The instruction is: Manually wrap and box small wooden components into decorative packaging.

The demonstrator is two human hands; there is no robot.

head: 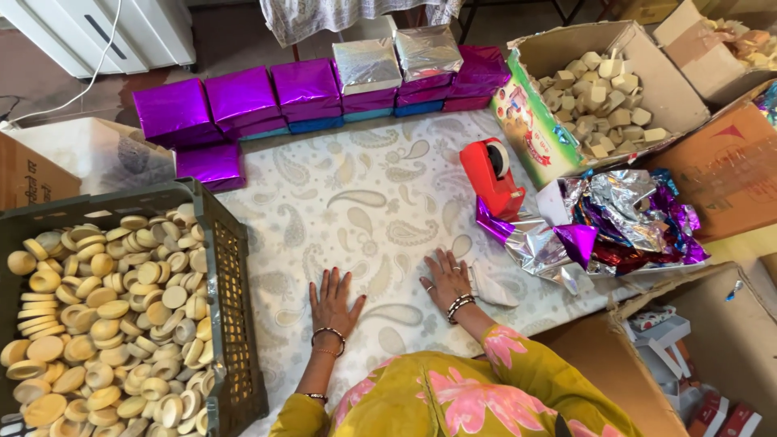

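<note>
- The thing nearest the grip is a small folded white piece [492, 287], paper or cloth, which cannot be told. It lies on the paisley cloth [364, 202] just beside the right hand [445, 279], at about 3 o'clock from it.
- Its long axis runs from about 10 o'clock to 4 o'clock, slanting away from the fingers. The right hand is clearly the nearer; the left hand [332, 303] lies well apart, at 9 o'clock from the right.
- Both hands rest flat, palms down, fingers spread on the cloth. Each grip is released and holds nothing. Whether the right hand's outer edge touches the white piece cannot be told.
- At about 1 o'clock from the right hand lies a heap of crumpled foil wrap [607, 222], silver and purple, with a red tape dispenser [490, 174] at its upper left edge.
- Further out at 1 o'clock stands an open cardboard box [672, 89] of pale blocks [599, 97].
- At 12 o'clock a row of foil-wrapped packets [307, 89], purple and silver, lines the far edge of the cloth.
- At 9 o'clock a dark plastic crate [231, 299] holds round tan discs [105, 316]; its lower part is cut off by the frame.
- The person's forearms are partly hidden by the yellow flowered sleeve [518, 372]; boxes at the right edge are cut off.
</note>
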